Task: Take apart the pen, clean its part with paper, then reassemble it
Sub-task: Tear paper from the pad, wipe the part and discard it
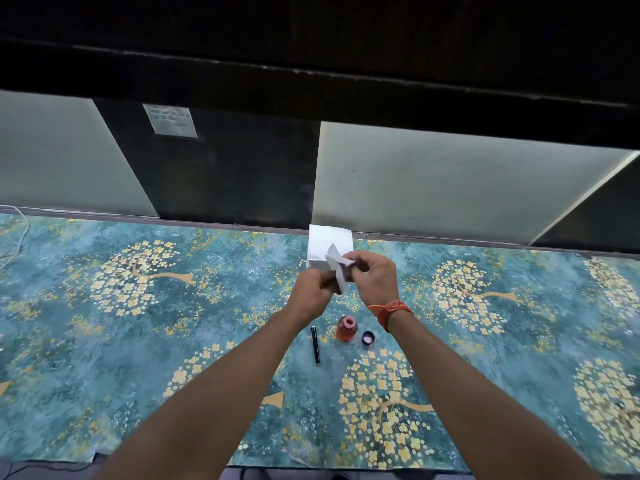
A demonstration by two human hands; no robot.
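Note:
Both my hands are raised above the table's middle with a crumpled piece of white paper between them. My right hand pinches the paper at its upper end. My left hand is curled around its lower end; any pen part inside the paper is hidden. A black pen piece lies on the cloth below my hands, pointing towards me.
A white tissue block stands just behind my hands at the table's far edge. An open reddish ink bottle and its dark cap sit beside the pen piece. The teal flowered tablecloth covers the table; a white cable lies far left.

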